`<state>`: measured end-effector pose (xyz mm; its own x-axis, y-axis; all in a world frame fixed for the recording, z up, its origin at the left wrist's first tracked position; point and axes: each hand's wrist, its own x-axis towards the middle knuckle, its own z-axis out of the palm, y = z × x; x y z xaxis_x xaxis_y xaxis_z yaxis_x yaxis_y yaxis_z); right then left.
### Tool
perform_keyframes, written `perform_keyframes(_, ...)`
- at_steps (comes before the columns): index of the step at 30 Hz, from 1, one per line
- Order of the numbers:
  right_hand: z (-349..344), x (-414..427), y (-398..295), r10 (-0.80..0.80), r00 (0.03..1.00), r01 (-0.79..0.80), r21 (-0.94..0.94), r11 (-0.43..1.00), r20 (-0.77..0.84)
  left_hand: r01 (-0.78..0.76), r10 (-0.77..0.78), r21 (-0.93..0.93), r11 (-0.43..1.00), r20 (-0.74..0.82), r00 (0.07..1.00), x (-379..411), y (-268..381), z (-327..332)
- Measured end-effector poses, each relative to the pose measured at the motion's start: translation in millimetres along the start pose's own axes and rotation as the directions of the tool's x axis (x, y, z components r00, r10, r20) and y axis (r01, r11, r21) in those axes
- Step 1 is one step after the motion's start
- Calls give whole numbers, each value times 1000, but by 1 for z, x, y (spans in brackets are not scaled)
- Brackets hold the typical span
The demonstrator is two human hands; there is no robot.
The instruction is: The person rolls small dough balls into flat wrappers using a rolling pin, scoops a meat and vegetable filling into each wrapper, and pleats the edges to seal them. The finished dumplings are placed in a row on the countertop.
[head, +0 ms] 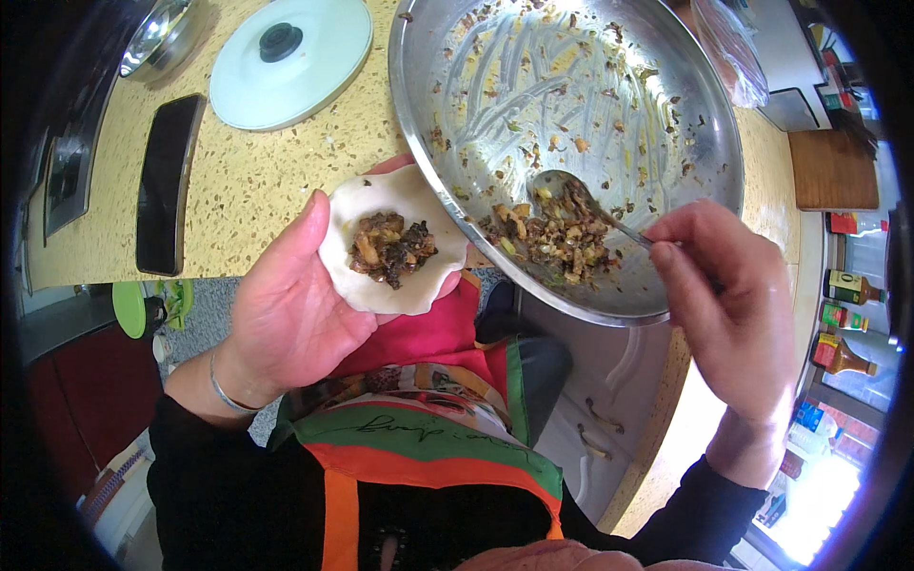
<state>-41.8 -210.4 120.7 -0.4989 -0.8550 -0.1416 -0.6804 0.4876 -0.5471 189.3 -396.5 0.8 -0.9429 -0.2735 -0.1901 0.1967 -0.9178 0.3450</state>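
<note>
On the palm and fingers of my left hand (307, 307) lies a round dough wrapper (435, 278) with a wavy edge. A mound of chopped, browned filling (389, 250) sits at its middle. My right hand (728, 307) pinches the handle of a metal spoon (625, 230). The spoon's bowl rests in the filling (571, 250) heaped at the near side of a large steel basin (725, 143). Smears and scraps of filling cover the rest of the basin's inside. The basin's rim is next to the wrapper.
A smartphone (168, 185) lies on the speckled countertop (285, 164) at the left. Beyond it are a pale lid with a dark knob (314, 78) and a steel bowl (161, 43). Bottles (850, 285) and a wooden board (834, 170) stand at the far right.
</note>
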Motion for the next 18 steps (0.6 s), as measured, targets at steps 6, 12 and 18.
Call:
perform_keyframes(6, 14, -4, -13, -91, 995, 94, -70, 993, 49, 6, -4, 59, 998, -27, 1000, -1, 1, 13)
perform_keyframes(12, 10, -26, -35, -80, 994, 86, -85, 993, 69, 18, -18, 65, 998, -3, 1000, -6, -2, 22)
perform_keyframes(18, 12, -42, -58, 132, 981, -155, 166, 974, 140, -10, 10, 66, 998, -2, 1000, -10, -9, 33)
